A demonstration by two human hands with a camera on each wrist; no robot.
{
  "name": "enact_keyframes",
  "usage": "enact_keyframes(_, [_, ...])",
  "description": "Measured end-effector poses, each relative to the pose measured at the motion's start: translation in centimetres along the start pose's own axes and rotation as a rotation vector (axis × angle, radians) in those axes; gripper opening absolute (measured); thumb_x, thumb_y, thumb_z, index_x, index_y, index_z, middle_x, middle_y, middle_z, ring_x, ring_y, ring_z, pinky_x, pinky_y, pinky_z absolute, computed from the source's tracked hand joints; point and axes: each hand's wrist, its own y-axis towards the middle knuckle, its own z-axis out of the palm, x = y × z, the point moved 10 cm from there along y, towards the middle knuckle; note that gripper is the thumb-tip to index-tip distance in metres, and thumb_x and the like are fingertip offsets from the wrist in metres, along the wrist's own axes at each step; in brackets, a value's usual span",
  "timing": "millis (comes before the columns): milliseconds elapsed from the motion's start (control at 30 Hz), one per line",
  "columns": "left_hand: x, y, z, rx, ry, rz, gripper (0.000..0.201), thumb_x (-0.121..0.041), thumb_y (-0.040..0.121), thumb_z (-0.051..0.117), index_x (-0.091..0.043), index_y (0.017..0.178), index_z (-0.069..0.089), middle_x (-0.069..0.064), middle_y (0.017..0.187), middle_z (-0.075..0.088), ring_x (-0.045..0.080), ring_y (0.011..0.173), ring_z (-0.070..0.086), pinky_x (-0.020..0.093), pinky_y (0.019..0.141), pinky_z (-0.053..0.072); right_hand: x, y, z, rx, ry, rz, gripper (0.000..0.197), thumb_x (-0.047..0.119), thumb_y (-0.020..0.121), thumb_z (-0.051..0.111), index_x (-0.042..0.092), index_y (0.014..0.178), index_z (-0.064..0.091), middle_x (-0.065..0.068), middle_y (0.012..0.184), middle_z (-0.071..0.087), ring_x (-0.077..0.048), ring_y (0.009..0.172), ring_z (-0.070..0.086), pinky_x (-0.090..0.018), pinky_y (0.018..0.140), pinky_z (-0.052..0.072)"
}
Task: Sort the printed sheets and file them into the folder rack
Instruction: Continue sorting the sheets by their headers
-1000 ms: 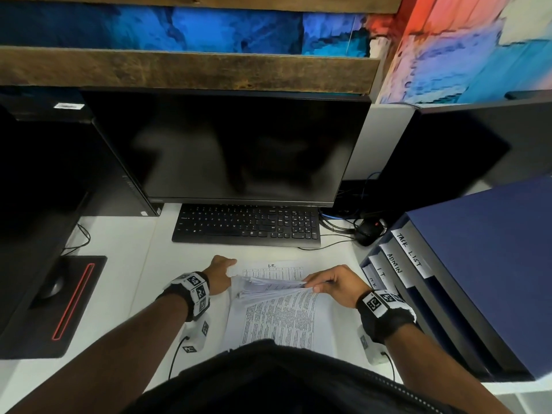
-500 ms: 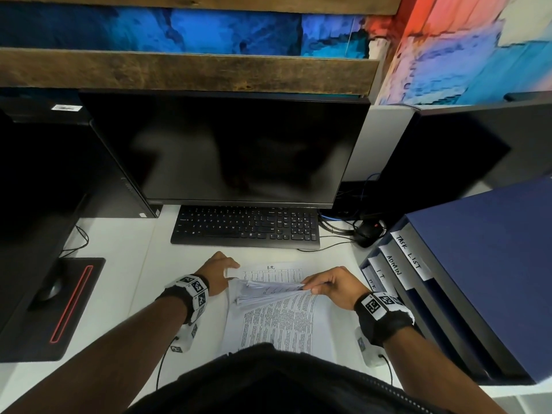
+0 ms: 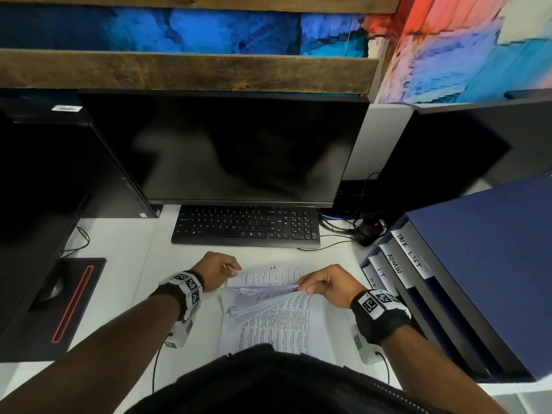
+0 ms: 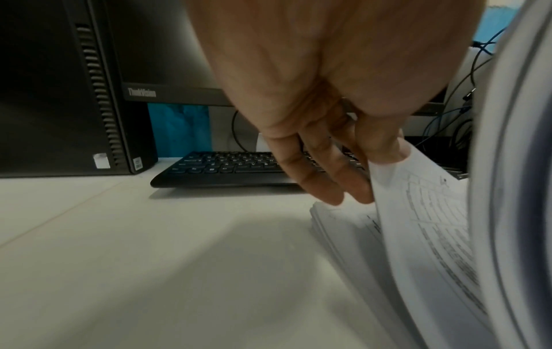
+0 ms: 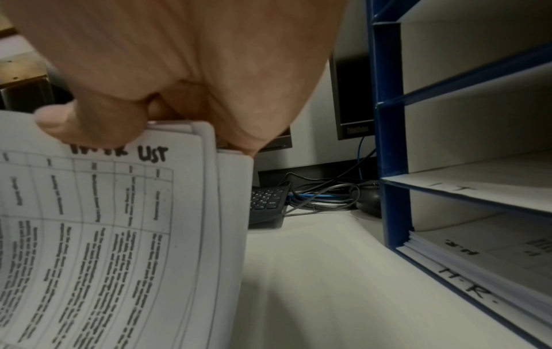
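A stack of printed sheets (image 3: 277, 327) lies on the white desk (image 3: 125, 264) in front of me. My right hand (image 3: 301, 288) pinches a bundle of its upper sheets (image 3: 260, 297) by the far edge and bends them up and back. In the right wrist view the thumb (image 5: 74, 125) presses on a sheet headed "TASK LIST" (image 5: 119, 212). My left hand (image 3: 234, 271) pinches the far left corner of one table-printed sheet (image 4: 433, 224) and lifts it off the pile below. The blue folder rack (image 3: 478, 279) stands to the right.
The rack's slots carry labels TASK LIST, ADMIN, I.T. and H.R.; the bottom H.R. slot (image 5: 477, 255) holds sheets. A black keyboard (image 3: 245, 225) and monitor (image 3: 227, 144) stand behind the stack. A mouse (image 3: 367, 231) with cables lies by the rack. A computer tower (image 4: 59, 94) stands left.
My left hand's fingers have closed on the far left corner of a sheet and raised it. The right hand still holds the lifted bundle, slightly higher.
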Motion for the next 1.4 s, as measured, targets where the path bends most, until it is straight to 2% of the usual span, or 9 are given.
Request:
enact_keyframes(100, [0.2, -0.3, -0.7, -0.010, -0.032, -0.008, 0.014, -0.013, 0.088, 0.061, -0.018, 0.095, 0.073, -0.002, 0.089, 0.067, 0.008, 0.079, 0.061, 0.023, 0.080, 0.049, 0.4, 0.2, 0.4, 0.010, -0.020, -0.009, 0.043, 0.003, 0.084, 0.066, 0.045, 0.080, 0.073, 0.021, 0.094, 0.071, 0.001, 0.098, 0.064, -0.016, 0.094, 0.046])
enact_keyframes(300, [-0.3, -0.9, -1.2, -0.059, -0.114, -0.057, 0.010, -0.023, 0.083, 0.069, -0.028, 0.091, 0.065, -0.002, 0.075, 0.069, 0.006, 0.056, 0.067, 0.021, 0.066, 0.051, 0.7, 0.3, 0.5, 0.026, -0.031, 0.007, 0.025, 0.005, 0.085, 0.067, 0.029, 0.087, 0.076, 0.014, 0.099, 0.071, 0.001, 0.098, 0.064, -0.016, 0.094, 0.046])
enact_keyframes(500, [-0.6, 0.0, -1.5, -0.113, 0.037, -0.041, 0.009, -0.027, 0.082, 0.069, -0.022, 0.075, 0.065, -0.009, 0.083, 0.064, 0.009, 0.077, 0.059, 0.020, 0.068, 0.043, 0.3, 0.1, 0.5, 0.018, 0.004, 0.026, 0.033, 0.005, 0.084, 0.067, 0.036, 0.084, 0.075, 0.013, 0.098, 0.072, -0.002, 0.099, 0.065, -0.018, 0.095, 0.047])
enact_keyframes(733, [0.3, 0.2, -0.5, -0.035, 0.183, -0.036, 0.011, -0.025, 0.087, 0.061, -0.023, 0.077, 0.062, -0.008, 0.096, 0.053, 0.012, 0.080, 0.056, 0.027, 0.075, 0.047, 0.1, 0.1, 0.4, 0.007, -0.014, 0.033, 0.017, 0.004, 0.085, 0.066, 0.014, 0.095, 0.076, 0.008, 0.102, 0.070, 0.005, 0.096, 0.063, -0.008, 0.089, 0.045])
enact_keyframes(867, [-0.1, -0.2, 0.7, 0.083, 0.121, 0.008, 0.005, -0.019, 0.091, 0.055, -0.022, 0.088, 0.057, -0.002, 0.095, 0.057, 0.012, 0.070, 0.055, 0.019, 0.060, 0.044, -0.1, 0.4, 0.4, 0.000, -0.024, 0.037, 0.018, 0.005, 0.085, 0.067, 0.016, 0.094, 0.076, 0.009, 0.102, 0.071, 0.002, 0.098, 0.064, -0.010, 0.091, 0.045])
enact_keyframes(967, [-0.8, -0.5, 0.8, 0.118, 0.017, 0.059, 0.023, -0.013, 0.092, 0.052, -0.027, 0.105, 0.066, -0.006, 0.093, 0.062, 0.009, 0.079, 0.058, 0.015, 0.070, 0.044, 0.0, 0.4, 0.4, -0.001, -0.038, 0.030, 0.018, 0.006, 0.085, 0.067, 0.017, 0.095, 0.076, 0.009, 0.103, 0.071, 0.002, 0.099, 0.064, -0.010, 0.091, 0.045])
enact_keyframes(1167, [-2.2, -1.1, 0.8, 0.191, 0.022, 0.132, 0.034, -0.002, 0.085, 0.058, -0.033, 0.086, 0.072, -0.011, 0.086, 0.067, -0.010, 0.077, 0.057, 0.000, 0.066, 0.041, -0.1, 0.5, 0.8, 0.005, -0.105, 0.017, 0.019, 0.011, 0.085, 0.068, 0.023, 0.098, 0.075, 0.017, 0.106, 0.067, 0.008, 0.103, 0.058, -0.007, 0.094, 0.040])
enact_keyframes(1267, [-2.5, -1.4, 1.0, 0.187, 0.048, 0.169, 0.026, -0.006, 0.087, 0.059, -0.023, 0.098, 0.074, -0.012, 0.081, 0.062, -0.010, 0.077, 0.058, -0.001, 0.066, 0.039, 0.7, 0.7, 0.5, -0.052, -0.359, -0.112, 0.017, 0.031, 0.083, 0.069, 0.036, 0.098, 0.073, 0.035, 0.098, 0.061, 0.016, 0.117, 0.037, -0.012, 0.105, 0.023])
enact_keyframes(1400, [-2.6, -1.8, 1.2, 0.181, 0.107, 0.193, 0.016, -0.012, 0.086, 0.064, -0.021, 0.085, 0.076, -0.014, 0.072, 0.052, 0.000, 0.070, 0.050, 0.003, 0.062, 0.035, 1.0, 1.0, 0.4, -0.043, -0.453, -0.160, 0.016, 0.038, 0.084, 0.066, 0.043, 0.099, 0.070, 0.042, 0.096, 0.056, 0.013, 0.129, 0.023, -0.017, 0.111, -0.003])
